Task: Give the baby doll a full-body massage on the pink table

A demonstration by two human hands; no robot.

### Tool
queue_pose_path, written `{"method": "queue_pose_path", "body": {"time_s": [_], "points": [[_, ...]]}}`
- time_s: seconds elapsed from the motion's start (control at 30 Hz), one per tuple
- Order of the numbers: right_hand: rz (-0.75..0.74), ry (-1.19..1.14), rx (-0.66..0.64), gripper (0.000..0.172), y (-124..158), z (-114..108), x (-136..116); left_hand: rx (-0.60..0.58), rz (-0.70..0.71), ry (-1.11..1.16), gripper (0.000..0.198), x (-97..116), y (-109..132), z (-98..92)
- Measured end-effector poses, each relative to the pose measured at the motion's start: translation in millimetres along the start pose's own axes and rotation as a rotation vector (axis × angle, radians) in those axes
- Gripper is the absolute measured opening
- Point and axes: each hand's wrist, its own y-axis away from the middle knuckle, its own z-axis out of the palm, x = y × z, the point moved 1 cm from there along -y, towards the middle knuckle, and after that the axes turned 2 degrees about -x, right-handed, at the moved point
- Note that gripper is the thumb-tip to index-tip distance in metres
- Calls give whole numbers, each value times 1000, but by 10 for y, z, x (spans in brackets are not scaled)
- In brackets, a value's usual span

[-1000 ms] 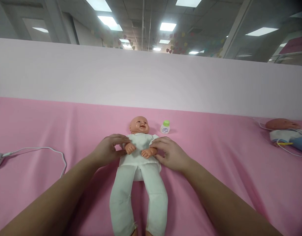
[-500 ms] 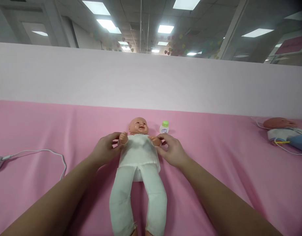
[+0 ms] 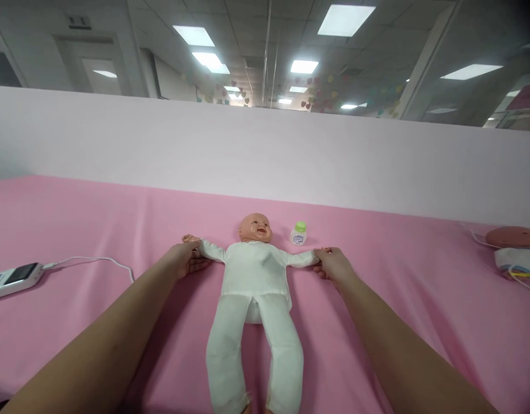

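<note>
A baby doll (image 3: 256,270) with a white cloth body lies on its back, head away from me, both arms stretched out sideways. My left hand (image 3: 185,260) is closed round the doll's wrist on the left, and the doll's small hand pokes out beyond my fingers. On the other side my right hand (image 3: 335,265) grips the doll's other wrist, mostly covering that little hand. A small clear bottle with a green cap (image 3: 298,234) stands beside the doll's head, apart from my hands. The doll's feet are cut off by the lower picture edge.
Pink cloth (image 3: 389,276) covers the surface, backed by a low white wall (image 3: 265,155). A white device with a dark screen (image 3: 18,279) and a cable lies at left. Another doll (image 3: 513,237) lies at the far right edge with tubing near it.
Both my hands have moved outward, drawing the doll's arms from beside its chest to straight out at the sides. The view has shifted slightly left.
</note>
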Motion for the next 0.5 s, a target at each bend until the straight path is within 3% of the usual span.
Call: {"method": "queue_pose_path", "body": {"time_s": [0.1, 0.2, 0.37, 0.5], "points": [[71, 14, -15, 56, 24, 36, -15, 9, 62, -25, 22, -15, 67, 17], [51, 38, -13, 72, 113, 86, -110, -17, 247, -80, 32, -34, 149, 48], [-302, 158, -80, 71, 459, 232, -400, -121, 622, -298, 47, -31, 286, 104], [-624, 219, -376, 45, 816, 379, -625, -188, 841, -656, 32, -32, 437, 208]]}}
